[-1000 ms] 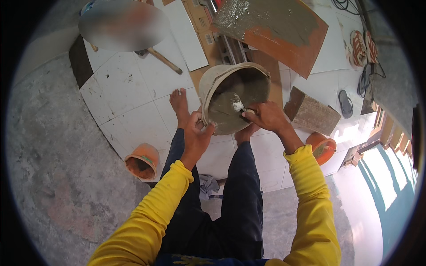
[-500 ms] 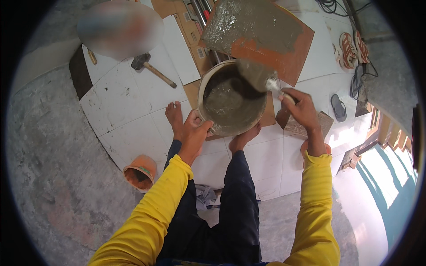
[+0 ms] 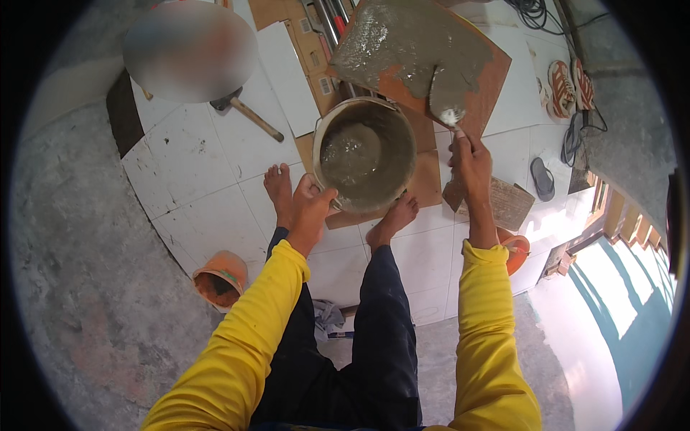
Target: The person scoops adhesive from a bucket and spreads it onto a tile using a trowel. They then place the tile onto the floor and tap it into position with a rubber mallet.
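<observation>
My left hand (image 3: 310,212) grips the near left rim of a bucket (image 3: 404,161), which tilts so that its inside shows. Wet grey mortar (image 3: 352,152) lies at the bucket's bottom. My right hand (image 3: 471,167) is wrapped round the handle of a trowel (image 3: 447,97). The trowel's mortar-coated blade lies against an orange-brown tile (image 3: 496,86) beyond the bucket. Grey mortar (image 3: 410,47) covers most of that tile, with bare patches at its near and right edges.
A hammer (image 3: 251,115) lies on white floor tiles at the left. An orange bucket (image 3: 219,276) stands beside my left forearm. A sandal (image 3: 543,178), striped shoes (image 3: 562,90) and black cable (image 3: 539,11) are on the right. Behind my right wrist lies a brown board (image 3: 510,205).
My right hand has carried the trowel from over the bucket, away and up onto the tile. More of the bucket's inside shows. My left hand keeps its hold on the rim.
</observation>
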### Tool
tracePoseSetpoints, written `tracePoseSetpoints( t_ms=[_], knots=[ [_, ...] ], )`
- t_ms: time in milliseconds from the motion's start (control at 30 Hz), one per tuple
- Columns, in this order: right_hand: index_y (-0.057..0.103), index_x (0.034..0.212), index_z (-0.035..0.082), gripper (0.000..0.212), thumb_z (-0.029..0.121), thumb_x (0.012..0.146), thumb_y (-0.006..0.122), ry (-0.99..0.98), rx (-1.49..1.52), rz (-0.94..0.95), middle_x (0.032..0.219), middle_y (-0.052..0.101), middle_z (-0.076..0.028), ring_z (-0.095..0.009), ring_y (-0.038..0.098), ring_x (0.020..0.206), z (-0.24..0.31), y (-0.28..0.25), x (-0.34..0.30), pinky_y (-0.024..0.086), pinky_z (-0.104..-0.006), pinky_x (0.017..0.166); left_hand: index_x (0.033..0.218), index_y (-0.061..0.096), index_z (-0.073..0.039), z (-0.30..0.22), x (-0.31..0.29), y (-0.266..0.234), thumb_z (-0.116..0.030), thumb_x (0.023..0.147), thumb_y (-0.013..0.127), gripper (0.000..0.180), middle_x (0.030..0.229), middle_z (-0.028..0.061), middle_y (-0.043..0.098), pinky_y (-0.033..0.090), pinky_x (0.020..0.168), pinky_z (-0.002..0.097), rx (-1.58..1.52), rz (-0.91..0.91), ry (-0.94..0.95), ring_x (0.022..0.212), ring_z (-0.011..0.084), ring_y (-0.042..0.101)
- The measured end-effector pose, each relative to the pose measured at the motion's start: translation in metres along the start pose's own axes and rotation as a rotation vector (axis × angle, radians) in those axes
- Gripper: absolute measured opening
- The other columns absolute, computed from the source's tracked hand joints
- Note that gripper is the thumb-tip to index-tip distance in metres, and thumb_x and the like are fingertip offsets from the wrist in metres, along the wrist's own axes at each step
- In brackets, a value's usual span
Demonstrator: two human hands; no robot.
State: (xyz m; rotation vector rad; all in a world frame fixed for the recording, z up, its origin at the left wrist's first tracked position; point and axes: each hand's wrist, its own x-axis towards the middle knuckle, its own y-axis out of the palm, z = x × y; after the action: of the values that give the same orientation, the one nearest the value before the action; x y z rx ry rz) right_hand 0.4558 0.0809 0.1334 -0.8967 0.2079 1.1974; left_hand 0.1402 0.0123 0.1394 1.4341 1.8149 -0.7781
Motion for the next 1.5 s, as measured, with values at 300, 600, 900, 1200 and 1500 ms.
tracePoseSetpoints(
  t_ms=[300,600,900,1200,1500],
  knots=[
    [0.072,0.127,0.001,0.046,0.041,0.110,0.056,-0.045,0.027,0.135,0.086,0.075,-0.010,-0.017,0.069,0.060,0.014,0.091,-0.032,0.054,-0.0352,0.062,0.165,0.021,0.010,-0.008,0.014,-0.006,-0.004,0.085,0.079,0.100,0.174,0.0153,-0.002,0.065,0.099,0.0521,-0.018,-0.003,-0.079,0.164,0.0351,-0.001],
    [0.073,0.128,0.001,0.040,0.033,0.108,0.061,-0.294,-0.281,-0.193,0.116,0.075,-0.025,-0.045,0.070,0.110,-0.001,0.090,-0.053,0.054,-0.0513,0.093,0.163,0.023,0.013,-0.011,0.018,-0.013,-0.009,0.083,0.081,0.102,0.174,0.0176,0.001,0.065,0.100,0.0511,-0.055,0.021,-0.089,0.163,0.0369,-0.003],
    [0.073,0.127,0.001,0.042,0.036,0.107,0.062,-0.275,-0.435,-0.241,0.114,0.075,-0.027,-0.048,0.069,0.109,-0.014,0.059,-0.045,0.053,-0.0539,0.095,0.163,0.024,0.013,-0.002,0.017,-0.008,-0.012,0.081,0.082,0.104,0.174,0.0191,0.000,0.064,0.099,0.0495,0.012,0.008,-0.077,0.163,0.0367,-0.004],
    [0.070,0.128,0.001,0.045,0.038,0.112,0.052,0.109,0.249,-0.116,0.089,0.070,-0.008,-0.016,0.066,0.062,-0.052,0.040,-0.045,0.054,-0.0332,0.060,0.173,0.013,-0.008,0.007,-0.003,0.004,0.000,0.085,0.074,0.107,0.178,0.0059,-0.011,0.066,0.093,0.0445,-0.040,0.021,-0.059,0.163,0.0326,0.011],
    [0.068,0.135,0.001,0.046,0.038,0.110,0.057,-0.257,-0.179,-0.089,0.092,0.071,-0.011,-0.016,0.066,0.069,-0.050,0.074,-0.038,0.054,-0.0353,0.067,0.175,0.006,-0.019,0.015,-0.011,-0.015,0.006,0.090,0.059,0.103,0.174,0.0073,0.018,0.066,0.088,0.0389,-0.096,0.113,-0.188,0.145,0.0250,0.047]
  ],
)
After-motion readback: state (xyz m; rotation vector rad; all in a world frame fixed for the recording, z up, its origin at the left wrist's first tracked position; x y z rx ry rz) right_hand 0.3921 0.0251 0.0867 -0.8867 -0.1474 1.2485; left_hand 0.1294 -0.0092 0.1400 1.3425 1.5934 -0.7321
